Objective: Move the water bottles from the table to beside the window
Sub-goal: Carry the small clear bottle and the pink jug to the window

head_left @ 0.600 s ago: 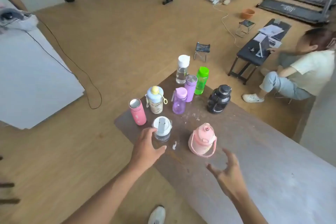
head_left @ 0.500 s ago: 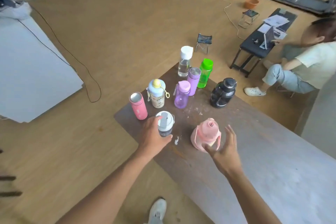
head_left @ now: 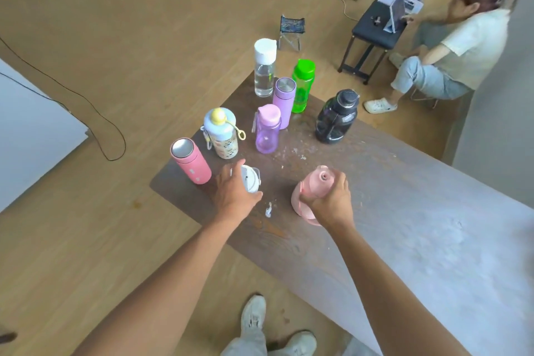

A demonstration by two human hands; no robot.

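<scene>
Several water bottles stand at the near-left end of a dark table (head_left: 404, 211). My left hand (head_left: 235, 195) wraps the white-lidded clear bottle (head_left: 251, 179), hiding most of it. My right hand (head_left: 332, 199) grips the round pink jug (head_left: 313, 185) by its side and handle. Behind them stand a pink flask (head_left: 190, 165), a patterned bottle with a yellow knob (head_left: 221, 134), a purple plastic bottle (head_left: 268, 133), a lilac flask (head_left: 283, 102), a green bottle (head_left: 302, 85), a clear bottle with a white cap (head_left: 264, 68) and a black jug (head_left: 335, 117).
A person (head_left: 450, 49) sits at the far right by a low black bench (head_left: 375, 29). A small folding stool (head_left: 291, 29) stands beyond the table. A black cable (head_left: 95, 118) trails over the wooden floor on the left. My shoes (head_left: 254, 318) are by the table's near edge.
Both hands have reached forward and closed. The left hand went from beside the white-lidded bottle to around it; the right hand moved from open air onto the pink jug.
</scene>
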